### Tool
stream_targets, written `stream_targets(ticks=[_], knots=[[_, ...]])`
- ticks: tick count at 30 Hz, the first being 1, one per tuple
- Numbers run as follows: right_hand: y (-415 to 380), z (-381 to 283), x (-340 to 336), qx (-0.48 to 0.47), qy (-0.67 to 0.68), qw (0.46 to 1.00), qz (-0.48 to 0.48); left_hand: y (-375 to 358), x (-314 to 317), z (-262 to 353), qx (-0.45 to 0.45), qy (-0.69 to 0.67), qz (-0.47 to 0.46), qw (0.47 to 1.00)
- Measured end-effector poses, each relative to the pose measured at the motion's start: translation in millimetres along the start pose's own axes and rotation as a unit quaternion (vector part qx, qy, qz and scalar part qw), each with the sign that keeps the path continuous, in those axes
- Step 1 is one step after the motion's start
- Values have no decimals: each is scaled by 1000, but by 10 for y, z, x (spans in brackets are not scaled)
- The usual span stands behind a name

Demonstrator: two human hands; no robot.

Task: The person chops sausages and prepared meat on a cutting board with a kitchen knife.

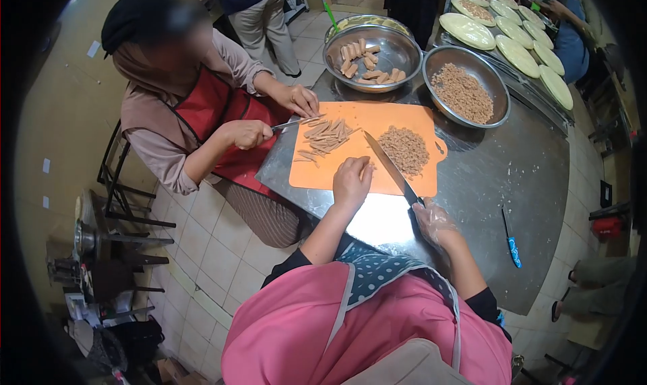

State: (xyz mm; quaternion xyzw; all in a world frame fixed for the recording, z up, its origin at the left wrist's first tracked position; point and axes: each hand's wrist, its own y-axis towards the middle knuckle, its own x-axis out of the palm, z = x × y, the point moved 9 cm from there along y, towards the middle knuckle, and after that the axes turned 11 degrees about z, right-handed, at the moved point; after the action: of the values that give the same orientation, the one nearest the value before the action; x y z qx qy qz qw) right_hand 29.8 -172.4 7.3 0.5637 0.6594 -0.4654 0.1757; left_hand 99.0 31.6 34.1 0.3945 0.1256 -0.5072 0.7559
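Note:
An orange cutting board (397,117) lies on the metal table. My right hand (435,222), in a clear plastic glove, grips the handle of a large kitchen knife (391,166), its blade slanting up and left across the board. Beside the blade is a mound of finely chopped sausage (404,150). My bare left hand (352,181) rests on the board left of the knife, fingers slightly bent and nothing visible in them. Thin sausage strips (328,135) lie further left, where a co-worker's hands (253,133) work with another knife (288,123).
Behind the board stand a steel bowl with sausage pieces (362,60) and a steel bowl (502,108) of chopped sausage. A blue-handled knife (513,250) lies on the table (472,183) to the right. Several pale oval plates (466,32) stand at the back right.

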Motion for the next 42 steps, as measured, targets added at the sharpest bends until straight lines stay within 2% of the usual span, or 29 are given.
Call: stream_targets(ticks=[2, 3, 5, 6, 8, 9, 11, 15, 18, 20, 24, 27, 30, 33, 37, 40, 42], knots=[[-98, -126, -63, -1, -36, 999, -3, 16, -150, -60, -75, -68, 5, 995], [-165, -205, -115, 3, -70, 998, -3, 29, -246, -66, -79, -62, 11, 995], [-265, -365, -114, -14, -88, 995, -49, 59, -533, -136, -102, -102, 81, 986], [-301, -405, -58, -24, -104, 990, -88, 82, -598, -238, -104, -97, 87, 986], [-308, -433, 7, -49, -108, 989, -85, 138, -911, -418, -33, -45, 202, 978], [-312, -454, 21, -59, -107, 989, -85, 151, -982, -518, -34, -42, 206, 977], [-272, -474, 31, -72, -108, 988, -84, 173, -1076, -740, -73, -1, 204, 976], [-40, -298, -91, -45, -68, 996, -20, 209, -1051, -840, -56, 40, 191, 979], [7, -249, -248, -28, -56, 998, 11, 270, -923, -626, -9, 42, 164, 985], [15, -213, -277, -25, -56, 998, 10, 327, -717, -499, 46, 37, 114, 992], [24, -172, -252, -6, -55, 998, 2, 479, -388, -372, 74, 73, 48, 993], [51, -145, -225, -27, -62, 998, 21, 604, -305, -232, 114, 130, 85, 981], [46, -126, -219, -15, -65, 998, 22, 623, -90, -366, 138, 191, 50, 971], [37, -110, -197, -15, -48, 999, 10, 650, -46, -468, 103, 189, 19, 976], [19, -138, -208, -25, -60, 998, 15, 621, -7, -471, 112, 195, 13, 974], [8, -148, -209, -31, -56, 998, 20, 560, -41, -389, 152, 205, 44, 966], [8, -150, -210, -35, -56, 997, 26, 563, -94, -388, 153, 137, 77, 976]])
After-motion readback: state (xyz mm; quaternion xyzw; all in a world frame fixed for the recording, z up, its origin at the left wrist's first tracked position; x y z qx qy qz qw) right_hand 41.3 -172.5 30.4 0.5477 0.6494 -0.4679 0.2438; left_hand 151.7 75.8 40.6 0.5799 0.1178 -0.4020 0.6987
